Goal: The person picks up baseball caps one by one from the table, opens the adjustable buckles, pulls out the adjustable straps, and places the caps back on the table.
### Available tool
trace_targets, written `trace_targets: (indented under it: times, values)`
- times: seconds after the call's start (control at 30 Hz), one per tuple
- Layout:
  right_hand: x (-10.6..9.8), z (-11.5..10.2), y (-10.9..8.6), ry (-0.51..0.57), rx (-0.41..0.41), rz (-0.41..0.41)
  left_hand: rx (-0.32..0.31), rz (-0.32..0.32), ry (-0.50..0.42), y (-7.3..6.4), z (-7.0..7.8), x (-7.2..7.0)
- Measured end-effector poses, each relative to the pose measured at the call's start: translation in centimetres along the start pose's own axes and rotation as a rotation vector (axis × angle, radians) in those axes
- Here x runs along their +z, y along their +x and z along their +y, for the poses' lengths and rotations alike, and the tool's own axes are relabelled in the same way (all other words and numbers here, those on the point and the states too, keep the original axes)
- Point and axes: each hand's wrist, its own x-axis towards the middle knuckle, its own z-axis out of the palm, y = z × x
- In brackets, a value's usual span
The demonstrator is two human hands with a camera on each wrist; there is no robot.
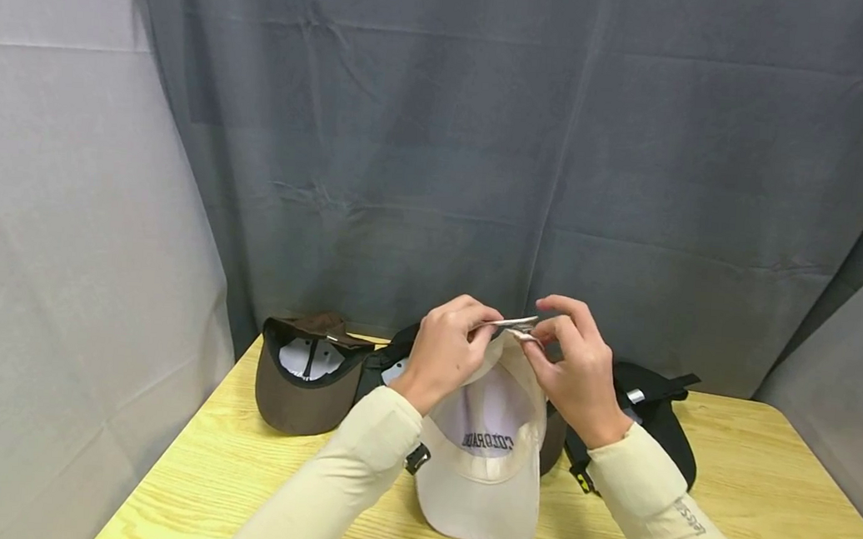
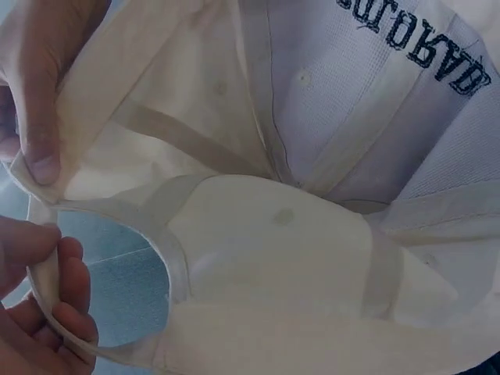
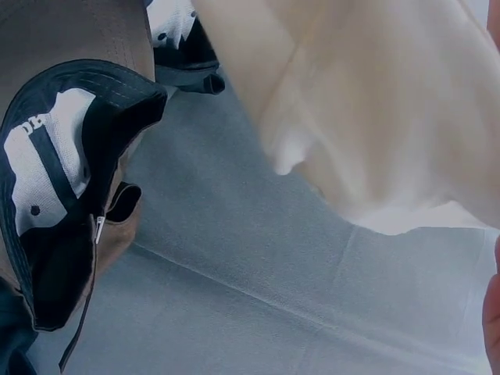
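Note:
A cream baseball cap (image 1: 479, 502) hangs with its inside toward me and its brim pointing down. Reversed dark stitched lettering shows through the inner front panel. My left hand (image 1: 444, 350) pinches one end of the back strap (image 1: 512, 321). On the other side my right hand (image 1: 580, 372) pinches the strap end between thumb and finger, its index finger raised. Seen from the left wrist, fingers of both hands hold the strap (image 2: 45, 273) at the rear opening. The right wrist view shows the cap's outer cloth (image 3: 375, 109), with only slivers of hand at the right edge.
A brown cap (image 1: 305, 403) lies upturned at the left of the wooden table (image 1: 747, 484). Black caps (image 1: 664, 428) lie to the right and partly hidden behind the arms. A grey curtain (image 1: 411, 134) hangs behind, with pale cloth (image 1: 51, 234) at the left side.

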Motion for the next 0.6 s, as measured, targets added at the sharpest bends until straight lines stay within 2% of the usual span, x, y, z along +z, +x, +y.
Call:
trace_targets:
  times: [0.27, 0.5, 0.6]
  values:
    - [-0.3, 0.0, 0.5, 0.001, -0.002, -0.088, 0.038, -0.04, 0.017, 0.2, 0.3, 0.0]
    - [-1.2, 0.3, 1.2, -0.024, -0.074, -0.168, 0.03, -0.05, 0.007, 0.3, 0.5, 0.0]
    - [-2.0, 0.3, 1.7, -0.03, -0.08, -0.2, 0.034, -0.045, -0.003, 0.1, 0.6, -0.1]
